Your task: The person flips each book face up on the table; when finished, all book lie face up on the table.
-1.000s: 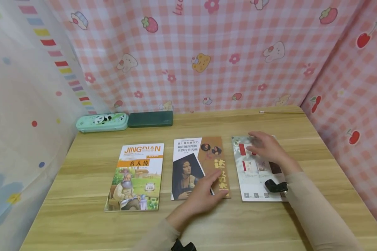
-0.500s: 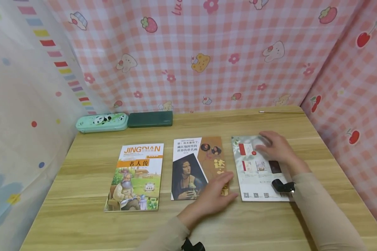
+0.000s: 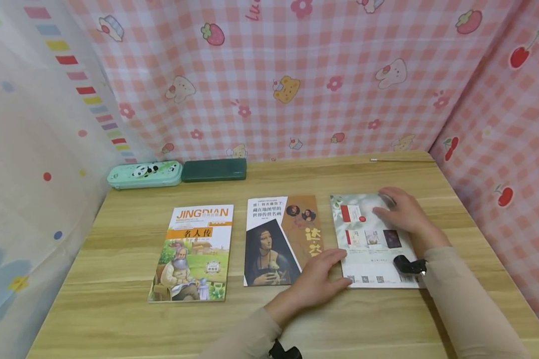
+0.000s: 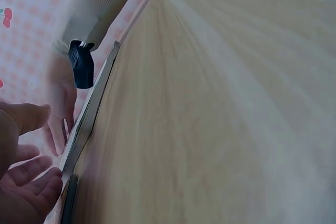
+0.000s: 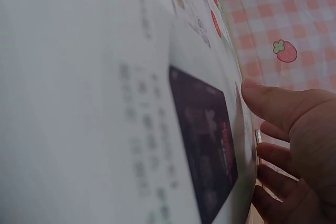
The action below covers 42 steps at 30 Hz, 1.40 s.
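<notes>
A grey-white book (image 3: pixel 361 259) with small pictures and codes on its cover lies flat at the right. My right hand (image 3: pixel 408 214) is at its upper right edge. In the right wrist view, the thumb (image 5: pixel 268 98) reaches over the cover and the loosely bent fingers (image 5: pixel 281 158) line up along the edge. My left hand (image 3: pixel 316 281) is at the book's lower left edge, fingers relaxed, overlapping the lower right corner of the middle book (image 3: pixel 269 254). In the left wrist view its fingertips (image 4: pixel 52 179) come right up to a book edge.
A third book (image 3: pixel 193 264) with a bearded figure lies at the left of the wooden table (image 3: pixel 130 319). Along the back are a mint panda pencil case (image 3: pixel 145 174), a dark green case (image 3: pixel 214 170) and a thin pencil-like stick (image 3: pixel 402 160). Patterned curtains (image 3: pixel 251 75) surround the table.
My left hand has slid right from the middle book to the grey-white book's lower left edge. My right hand has moved right across the grey-white book to its right edge. The books stay in place.
</notes>
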Each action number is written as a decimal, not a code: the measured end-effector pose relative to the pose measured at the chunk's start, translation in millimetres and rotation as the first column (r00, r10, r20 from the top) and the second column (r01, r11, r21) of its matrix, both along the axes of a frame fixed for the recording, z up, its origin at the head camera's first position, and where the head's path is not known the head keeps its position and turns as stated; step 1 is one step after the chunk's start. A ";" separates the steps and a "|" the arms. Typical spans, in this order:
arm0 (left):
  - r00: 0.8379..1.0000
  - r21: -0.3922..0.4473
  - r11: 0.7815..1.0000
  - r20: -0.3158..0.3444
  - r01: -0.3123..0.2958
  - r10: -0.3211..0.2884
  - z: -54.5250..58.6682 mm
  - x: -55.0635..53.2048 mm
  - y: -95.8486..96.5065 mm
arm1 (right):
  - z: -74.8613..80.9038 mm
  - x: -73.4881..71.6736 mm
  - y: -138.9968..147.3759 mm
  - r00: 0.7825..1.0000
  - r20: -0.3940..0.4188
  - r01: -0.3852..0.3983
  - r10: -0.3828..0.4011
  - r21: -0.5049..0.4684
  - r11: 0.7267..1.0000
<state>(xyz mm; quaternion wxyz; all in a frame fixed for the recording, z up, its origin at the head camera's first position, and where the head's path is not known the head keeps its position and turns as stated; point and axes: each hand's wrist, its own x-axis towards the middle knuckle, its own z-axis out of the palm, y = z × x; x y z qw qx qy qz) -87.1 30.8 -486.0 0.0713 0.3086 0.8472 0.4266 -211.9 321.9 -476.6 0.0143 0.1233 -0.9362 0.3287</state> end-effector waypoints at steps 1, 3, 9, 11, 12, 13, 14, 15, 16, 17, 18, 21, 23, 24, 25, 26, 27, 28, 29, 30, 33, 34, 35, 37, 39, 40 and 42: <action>1.000 -0.005 1.000 0.004 -0.004 0.004 0.1 0.5 1.4 | -0.5 0.0 0.7 1.000 0.005 -0.001 0.001 0.001 1.000; 1.000 -0.018 1.000 0.010 -0.015 0.015 0.0 1.5 4.4 | -0.9 0.0 2.4 1.000 0.016 -0.005 0.005 0.000 1.000; 0.999 -0.068 0.997 0.028 -0.028 0.030 0.8 3.8 15.2 | 3.7 1.6 8.6 0.994 0.113 0.004 -0.006 0.020 1.000; 1.000 -0.093 0.996 0.011 -0.018 0.019 -0.3 4.1 19.2 | 5.9 2.4 10.8 0.989 0.147 0.006 -0.009 0.020 1.000; 1.000 -0.103 0.995 -0.002 -0.016 0.015 -1.2 4.3 21.1 | 6.7 2.9 11.7 0.987 0.159 0.004 -0.007 0.021 1.000; 1.000 -0.108 0.994 -0.012 -0.017 0.016 -2.3 4.7 22.9 | 7.4 3.0 12.7 0.987 0.163 -0.002 -0.001 0.023 1.000; 1.000 -0.114 0.993 -0.020 -0.023 0.021 -3.5 5.2 24.8 | 7.9 3.2 13.6 0.987 0.162 -0.011 0.007 0.025 1.000; 0.999 -0.121 0.992 -0.030 -0.034 0.030 -4.6 5.7 26.6 | 8.2 3.2 14.5 0.987 0.158 -0.019 0.015 0.025 0.999; 0.999 -0.125 0.991 -0.036 -0.045 0.041 -5.8 6.2 28.2 | 8.0 3.1 15.8 0.988 0.151 -0.029 0.025 0.027 0.999; 0.998 -0.129 0.990 -0.038 -0.059 0.054 -7.0 6.8 29.7 | 7.9 3.1 17.0 0.988 0.150 -0.038 0.034 0.027 0.999; 0.997 -0.131 0.989 -0.037 -0.071 0.067 -7.5 7.2 31.2 | 7.5 2.8 18.6 0.988 0.147 -0.047 0.042 0.028 0.999; 0.995 -0.145 0.985 -0.022 -0.097 0.095 -9.2 7.9 35.4 | 7.3 2.1 23.5 0.984 0.167 -0.059 0.055 0.018 0.998; 0.994 -0.160 0.981 -0.004 -0.108 0.109 -9.0 7.9 37.5 | 7.3 0.8 27.3 0.979 0.192 -0.066 0.062 0.014 0.998; 0.993 -0.167 0.979 0.005 -0.113 0.116 -8.7 7.8 38.1 | 7.2 0.2 29.1 0.977 0.200 -0.071 0.068 0.006 0.997; 0.992 -0.171 0.978 0.013 -0.118 0.122 -8.4 7.7 38.6 | 7.4 -0.6 30.7 0.975 0.209 -0.077 0.076 -0.003 0.997; 0.992 -0.179 0.976 0.019 -0.122 0.127 -7.7 7.6 38.8 | 7.5 -1.4 32.1 0.973 0.216 -0.084 0.084 -0.010 0.996; 0.991 -0.182 0.975 0.025 -0.125 0.132 -7.2 7.5 39.0 | 7.6 -2.2 33.5 0.971 0.221 -0.091 0.094 -0.022 0.996; 0.990 -0.185 0.974 0.029 -0.127 0.135 -6.2 7.3 39.0 | 8.1 -2.9 35.0 0.969 0.221 -0.100 0.105 -0.035 0.994; 0.990 -0.187 0.974 0.030 -0.128 0.135 -5.0 7.3 39.0 | 8.4 -3.4 36.4 0.969 0.218 -0.107 0.115 -0.047 0.993; 0.990 -0.188 0.974 0.031 -0.126 0.134 -4.1 7.2 39.0 | 8.3 -3.8 38.0 0.969 0.212 -0.115 0.125 -0.057 0.992; 0.991 -0.198 0.973 0.035 -0.117 0.127 -1.5 7.9 39.3 | 6.0 -4.3 43.3 0.972 0.189 -0.129 0.140 -0.069 0.989; 0.992 -0.199 0.973 0.033 -0.117 0.126 -1.8 8.4 39.1 | 4.4 -4.5 44.6 0.973 0.184 -0.129 0.140 -0.069 0.989; 0.991 -0.200 0.973 0.036 -0.119 0.129 -2.0 8.8 39.2 | 2.9 -4.7 45.7 0.974 0.179 -0.128 0.138 -0.069 0.989; 0.989 -0.185 0.974 0.050 -0.129 0.141 -3.0 9.5 39.5 | 0.7 -4.7 47.2 0.975 0.178 -0.122 0.134 -0.075 0.990; 0.984 -0.151 0.977 0.073 -0.152 0.165 -4.6 10.0 39.9 | 0.4 -4.3 47.6 0.975 0.181 -0.119 0.132 -0.080 0.990; 0.980 -0.131 0.977 0.088 -0.167 0.179 -5.3 10.2 40.0 | 0.5 -4.1 47.8 0.974 0.184 -0.118 0.131 -0.079 0.990; 0.972 -0.099 0.976 0.115 -0.193 0.204 -6.0 10.1 40.0 | 0.9 -3.6 48.1 0.974 0.181 -0.126 0.137 -0.073 0.989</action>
